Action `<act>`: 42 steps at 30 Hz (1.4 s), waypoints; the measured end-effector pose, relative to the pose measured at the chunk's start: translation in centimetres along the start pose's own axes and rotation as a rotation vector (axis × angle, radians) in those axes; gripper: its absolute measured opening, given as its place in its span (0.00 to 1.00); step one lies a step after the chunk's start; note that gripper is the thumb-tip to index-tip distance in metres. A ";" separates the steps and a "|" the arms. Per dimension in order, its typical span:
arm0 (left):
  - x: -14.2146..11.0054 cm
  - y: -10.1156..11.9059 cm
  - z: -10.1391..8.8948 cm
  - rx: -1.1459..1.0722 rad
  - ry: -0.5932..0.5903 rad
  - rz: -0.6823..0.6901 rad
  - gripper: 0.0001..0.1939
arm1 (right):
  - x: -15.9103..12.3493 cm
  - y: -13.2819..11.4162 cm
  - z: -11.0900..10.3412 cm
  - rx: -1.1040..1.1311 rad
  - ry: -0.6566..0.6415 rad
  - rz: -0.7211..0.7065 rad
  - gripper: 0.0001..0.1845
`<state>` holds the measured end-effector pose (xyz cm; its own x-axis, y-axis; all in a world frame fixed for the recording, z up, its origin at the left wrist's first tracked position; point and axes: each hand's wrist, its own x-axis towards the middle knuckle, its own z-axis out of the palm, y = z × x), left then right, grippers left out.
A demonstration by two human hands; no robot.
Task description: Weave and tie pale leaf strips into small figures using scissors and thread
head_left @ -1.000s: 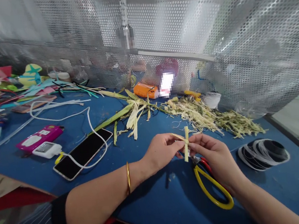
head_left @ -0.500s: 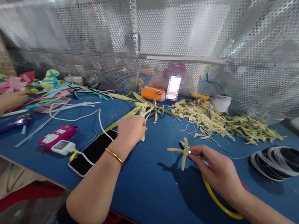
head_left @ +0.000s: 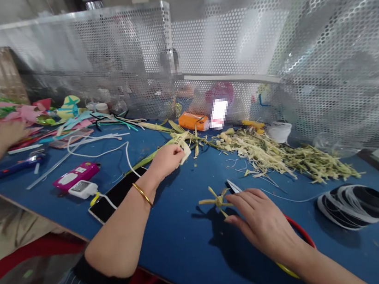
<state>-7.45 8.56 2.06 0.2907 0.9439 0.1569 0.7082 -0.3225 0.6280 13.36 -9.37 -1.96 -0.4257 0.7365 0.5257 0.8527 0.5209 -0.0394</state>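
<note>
My left hand, a gold bangle on its wrist, is closed on a pale husk strip beside a pile of long green-yellow leaves. My right hand hovers at the right with thumb and fingertips apart. Just left of those fingertips is a small star-shaped knot of husk strips; whether it rests on the table or hangs slightly above cannot be made out. Partly under my right hand lie scissors, their blade tip and red-and-yellow handles showing.
On the blue table are shredded husks, a spool of white thread, a black-screened phone, a purple device and an orange packet. A perforated metal screen stands behind. Another person's hands work at the far left.
My right hand has shifted slightly left and its fingers have parted from the star-shaped knot, which is further left. My left hand has drawn a pale strip from the leaf pile.
</note>
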 end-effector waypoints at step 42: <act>-1.6 7.0 3.7 -0.650 -0.212 0.163 0.07 | 4.7 4.8 -0.8 1.162 0.446 0.915 0.17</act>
<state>-0.56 4.54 3.36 0.5261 0.8318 0.1771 0.1359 -0.2878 0.9480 15.68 -3.81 0.99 0.3955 0.9064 0.1482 -0.0249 0.1719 -0.9848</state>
